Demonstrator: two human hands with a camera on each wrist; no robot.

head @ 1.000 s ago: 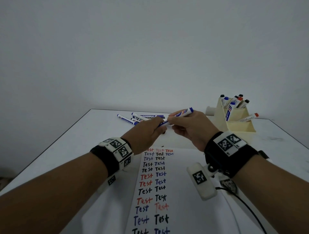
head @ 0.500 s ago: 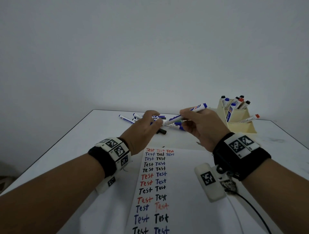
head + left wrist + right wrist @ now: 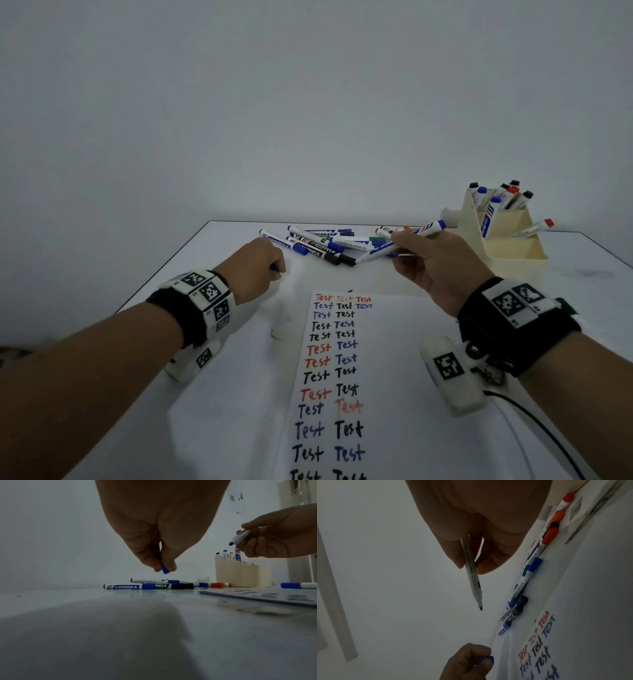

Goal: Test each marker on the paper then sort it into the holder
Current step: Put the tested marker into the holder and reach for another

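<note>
My right hand (image 3: 416,245) grips an uncapped white marker with a blue end (image 3: 402,241) above the far middle of the table; its bare tip (image 3: 480,608) points down and left. My left hand (image 3: 270,263) pinches the marker's blue cap (image 3: 165,570) just above the table, left of the paper. The paper (image 3: 387,394) lies in front of me with rows of "Test" in red, blue and black. The cream holder (image 3: 507,240) stands at the far right with several markers upright in its back compartments.
A loose pile of several capped markers (image 3: 329,245) lies at the far middle of the white table (image 3: 219,394). One red-capped marker (image 3: 532,229) leans out of the holder's right side. A black cable (image 3: 541,428) runs from my right wrist.
The two hands pulled apart, taking the cap off the marker. My left hand moved left and down with the cap; my right hand moved right with the marker.
</note>
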